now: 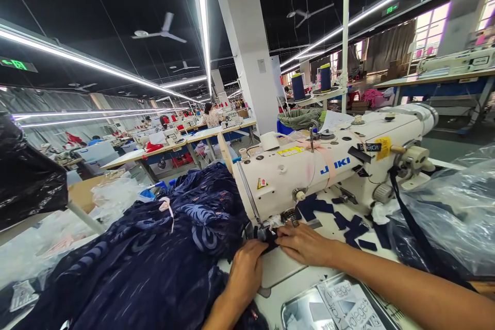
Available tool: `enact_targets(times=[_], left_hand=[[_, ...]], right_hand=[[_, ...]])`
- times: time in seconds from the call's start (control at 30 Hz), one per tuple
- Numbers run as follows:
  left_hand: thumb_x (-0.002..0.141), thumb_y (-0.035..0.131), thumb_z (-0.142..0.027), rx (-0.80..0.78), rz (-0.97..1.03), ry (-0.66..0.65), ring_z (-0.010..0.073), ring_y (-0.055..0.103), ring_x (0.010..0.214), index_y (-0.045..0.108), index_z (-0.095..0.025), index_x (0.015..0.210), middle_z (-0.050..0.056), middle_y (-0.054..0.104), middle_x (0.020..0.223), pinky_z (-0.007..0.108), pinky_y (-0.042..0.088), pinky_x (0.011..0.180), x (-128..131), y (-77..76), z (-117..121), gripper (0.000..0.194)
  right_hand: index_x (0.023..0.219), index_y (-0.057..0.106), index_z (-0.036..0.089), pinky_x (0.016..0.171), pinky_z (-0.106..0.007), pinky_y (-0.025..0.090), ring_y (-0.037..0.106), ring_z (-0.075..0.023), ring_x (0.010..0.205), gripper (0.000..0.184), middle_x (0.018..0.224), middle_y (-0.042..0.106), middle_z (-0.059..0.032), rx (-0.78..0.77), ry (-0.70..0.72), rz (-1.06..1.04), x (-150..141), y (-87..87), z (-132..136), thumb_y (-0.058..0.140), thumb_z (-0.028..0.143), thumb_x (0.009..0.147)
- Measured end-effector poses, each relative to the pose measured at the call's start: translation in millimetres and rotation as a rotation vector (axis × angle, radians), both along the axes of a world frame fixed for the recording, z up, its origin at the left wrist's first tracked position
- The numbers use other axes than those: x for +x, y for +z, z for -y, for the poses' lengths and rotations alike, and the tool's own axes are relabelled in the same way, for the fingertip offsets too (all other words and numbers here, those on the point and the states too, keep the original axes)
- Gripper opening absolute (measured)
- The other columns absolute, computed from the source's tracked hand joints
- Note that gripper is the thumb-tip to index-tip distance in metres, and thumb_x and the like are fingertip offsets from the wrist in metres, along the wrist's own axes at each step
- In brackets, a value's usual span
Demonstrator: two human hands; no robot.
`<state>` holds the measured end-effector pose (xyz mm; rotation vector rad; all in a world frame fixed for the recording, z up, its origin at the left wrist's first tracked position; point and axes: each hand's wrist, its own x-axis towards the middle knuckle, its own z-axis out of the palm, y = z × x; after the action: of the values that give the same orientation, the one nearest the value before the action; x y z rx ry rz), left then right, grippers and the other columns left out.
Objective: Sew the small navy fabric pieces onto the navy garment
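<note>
A white JUKI sewing machine [309, 165] stands in front of me. Under its needle area lies a small piece of dark fabric [272, 241]. My left hand [246, 267] is closed at the near left edge of that fabric, with the fingertips close to the presser foot. From the right, my right hand [303, 244] pinches and presses the same fabric, its fingers bent beside the needle. The fingertips of both hands are partly hidden. A large heap of navy patterned garments [154, 252] reaches up to the left side of the machine.
Navy fabric pieces [353, 227] lie scattered behind my right forearm. A metal tray [288, 314] with printed labels [348, 301] sits at the front. Clear plastic bags [448, 206] lie on the right. Thread cones [325, 78] stand behind the machine. A co-worker [211, 115] is farther back.
</note>
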<state>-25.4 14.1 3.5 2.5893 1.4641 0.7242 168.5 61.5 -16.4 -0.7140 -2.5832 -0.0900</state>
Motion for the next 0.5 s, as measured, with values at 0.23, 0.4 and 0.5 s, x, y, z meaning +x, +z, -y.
enact_targets(times=[0.23, 0.4, 0.5], left_hand=[[0.075, 0.036, -0.003, 0.049, -0.086, 0.018, 0.0219, 0.055, 0.084, 0.065, -0.016, 0.093, 0.009, 0.057, 0.086, 0.033, 0.048, 0.073, 9.2, -2.3, 1.7, 0.037], [0.069, 0.038, 0.004, 0.031, -0.101, -0.004, 0.0215, 0.053, 0.087, 0.063, -0.018, 0.099, 0.008, 0.056, 0.089, 0.033, 0.048, 0.074, 5.7, -5.9, 0.0, 0.045], [0.068, 0.039, 0.005, 0.035, -0.131, -0.024, 0.0214, 0.052, 0.089, 0.063, -0.018, 0.101, 0.008, 0.056, 0.093, 0.035, 0.048, 0.076, 3.7, -7.6, -1.1, 0.047]], right_hand=[[0.099, 0.063, 0.017, 0.072, -0.032, 0.044, 0.056, -0.0199, 0.082, 0.025, 0.093, 0.06, -0.0078, -0.075, 0.017, -0.061, -1.5, -1.4, 0.3, 0.044, 0.012, 0.082], [0.099, 0.063, 0.02, 0.073, -0.03, 0.043, 0.057, -0.0171, 0.082, 0.028, 0.097, 0.062, -0.0051, -0.175, 0.075, -0.102, 3.4, 1.0, -2.4, 0.043, 0.01, 0.082], [0.097, 0.064, 0.019, 0.073, -0.031, 0.043, 0.057, -0.0172, 0.081, 0.026, 0.096, 0.061, -0.0059, -0.144, 0.085, -0.07, 5.5, 2.4, -2.1, 0.042, 0.012, 0.084]])
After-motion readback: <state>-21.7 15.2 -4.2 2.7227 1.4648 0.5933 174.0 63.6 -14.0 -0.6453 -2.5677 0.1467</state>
